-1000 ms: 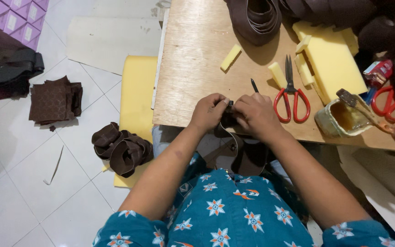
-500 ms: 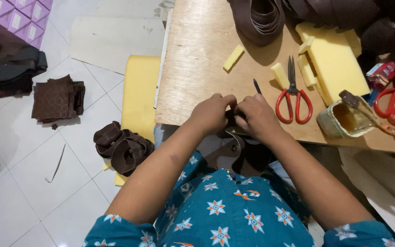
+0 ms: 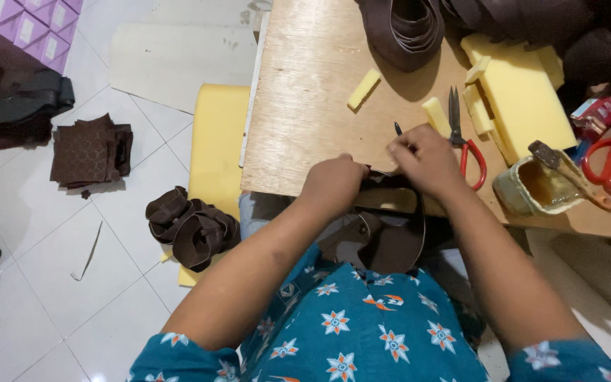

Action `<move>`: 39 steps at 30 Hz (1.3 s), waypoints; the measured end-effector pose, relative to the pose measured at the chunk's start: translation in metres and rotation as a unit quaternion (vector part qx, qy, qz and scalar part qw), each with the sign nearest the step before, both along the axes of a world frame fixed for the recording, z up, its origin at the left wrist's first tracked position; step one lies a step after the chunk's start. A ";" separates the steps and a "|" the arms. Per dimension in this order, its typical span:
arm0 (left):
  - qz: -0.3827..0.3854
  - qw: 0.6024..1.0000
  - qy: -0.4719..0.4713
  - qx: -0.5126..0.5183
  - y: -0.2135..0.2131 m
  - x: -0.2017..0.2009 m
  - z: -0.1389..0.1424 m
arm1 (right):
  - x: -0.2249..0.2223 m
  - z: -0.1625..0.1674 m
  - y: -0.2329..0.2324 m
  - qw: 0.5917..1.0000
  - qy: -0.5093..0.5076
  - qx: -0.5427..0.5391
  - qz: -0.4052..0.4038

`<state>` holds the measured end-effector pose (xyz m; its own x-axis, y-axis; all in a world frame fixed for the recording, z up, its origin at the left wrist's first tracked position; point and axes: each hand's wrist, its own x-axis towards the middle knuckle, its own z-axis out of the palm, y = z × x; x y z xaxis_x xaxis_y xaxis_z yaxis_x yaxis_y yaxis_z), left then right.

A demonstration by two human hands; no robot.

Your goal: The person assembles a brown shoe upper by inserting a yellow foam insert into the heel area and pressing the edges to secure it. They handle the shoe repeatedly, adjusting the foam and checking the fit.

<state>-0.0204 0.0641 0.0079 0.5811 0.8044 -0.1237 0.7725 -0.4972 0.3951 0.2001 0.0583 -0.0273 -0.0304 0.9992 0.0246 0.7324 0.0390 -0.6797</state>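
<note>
Left hand (image 3: 334, 180) and right hand (image 3: 424, 159) pinching a dark brown leather strap (image 3: 383, 237) at the plywood table (image 3: 312, 106) edge, strap hanging toward six o'clock, red-handled scissors (image 3: 464, 141) at three o'clock of the right hand

Brown strap (image 3: 390, 233); red-handled scissors (image 3: 464, 145); yellow foam (image 3: 525, 99); teal star-patterned sleeves (image 3: 362, 339).

Hands (image 3: 334, 182) (image 3: 422, 159) meet at table (image 3: 305, 106) near edge over strap (image 3: 390, 240); scissors (image 3: 464, 141) just right, glue tin (image 3: 532, 187) further right, foam block (image 3: 525, 99) behind, sandals (image 3: 192, 230) on floor left.
</note>
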 end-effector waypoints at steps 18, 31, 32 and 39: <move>-0.017 0.998 -0.019 0.052 0.004 -0.010 -0.002 | 0.001 0.040 -0.019 0.974 0.138 0.153 -0.090; -0.014 0.999 -0.013 0.028 0.008 -0.013 -0.003 | -0.039 0.057 -0.050 0.981 0.073 0.161 0.084; -0.016 0.999 -0.012 0.031 0.007 -0.013 -0.003 | -0.039 0.058 -0.050 0.982 0.074 0.150 0.089; -0.045 0.997 -0.044 0.050 0.006 -0.016 -0.001 | -0.038 0.056 -0.050 0.980 0.099 0.158 0.068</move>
